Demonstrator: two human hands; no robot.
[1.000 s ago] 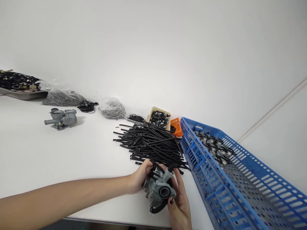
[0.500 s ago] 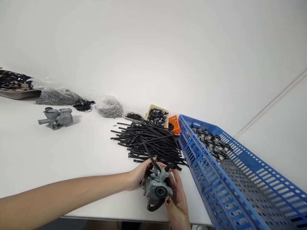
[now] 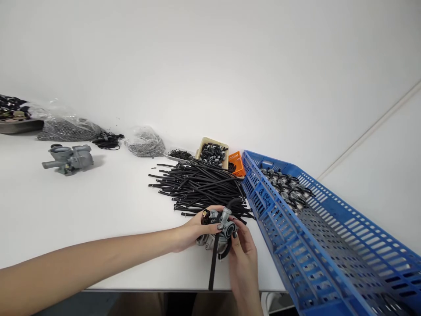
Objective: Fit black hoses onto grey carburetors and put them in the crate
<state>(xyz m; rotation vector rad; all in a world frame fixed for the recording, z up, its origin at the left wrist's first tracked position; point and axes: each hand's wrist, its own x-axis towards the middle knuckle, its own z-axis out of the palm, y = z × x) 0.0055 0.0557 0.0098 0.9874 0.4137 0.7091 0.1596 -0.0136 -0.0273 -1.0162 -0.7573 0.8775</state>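
A grey metal carburetor is held between both hands just above the table's front part. My left hand is closed around its left side, the thumb lying across the front. On the right side, the fingers of my right hand are wrapped behind it, with the thumb near its round bore. A straight black rubber hose hangs down from the carburetor toward the table edge. Another short black hose bends off its top. Behind the hands lies a pile of black hoses.
A blue crate with several carburetors stands at right. Another carburetor sits at left. Along the back are a cream bin, an orange basket, clear bags of small parts and a metal tray.
The carburetor has been turned and lifted slightly away from me. Its straight hose, which pointed up and back, now hangs down in front. My left thumb has come to the front.
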